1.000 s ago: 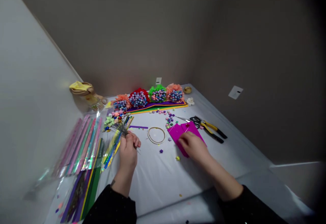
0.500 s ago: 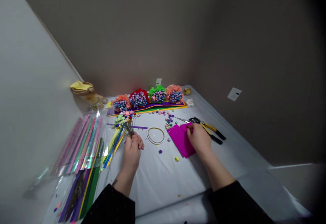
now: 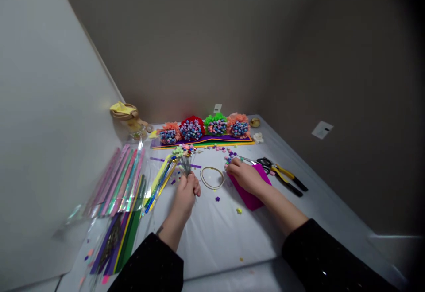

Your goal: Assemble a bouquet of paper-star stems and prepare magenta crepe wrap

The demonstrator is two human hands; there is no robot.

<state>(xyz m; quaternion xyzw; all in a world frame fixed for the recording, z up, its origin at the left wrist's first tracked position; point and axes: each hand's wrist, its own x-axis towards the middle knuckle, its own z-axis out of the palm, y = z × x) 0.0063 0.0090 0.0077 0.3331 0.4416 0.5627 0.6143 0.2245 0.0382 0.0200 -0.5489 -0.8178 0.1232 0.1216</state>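
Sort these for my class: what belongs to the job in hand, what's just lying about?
Seemingly in the job:
wire bunch in the left hand
magenta piece under the right hand
small stars

Apparently lying about:
scissors
yellow-handled tool
white flower

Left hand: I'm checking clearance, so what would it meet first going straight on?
Probably the purple strip just ahead of the left hand; depth is unclear, so it might pass above.

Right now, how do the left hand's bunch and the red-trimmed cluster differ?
The bunch is gripped in the left hand; the red-trimmed cluster lies near the back of the table. The bunch shows thin bare stems; the red-trimmed cluster has a ruffled red border. The bunch carries pale green pieces; the red-trimmed cluster looks mostly blue and purple. Both pack many small pieces together.
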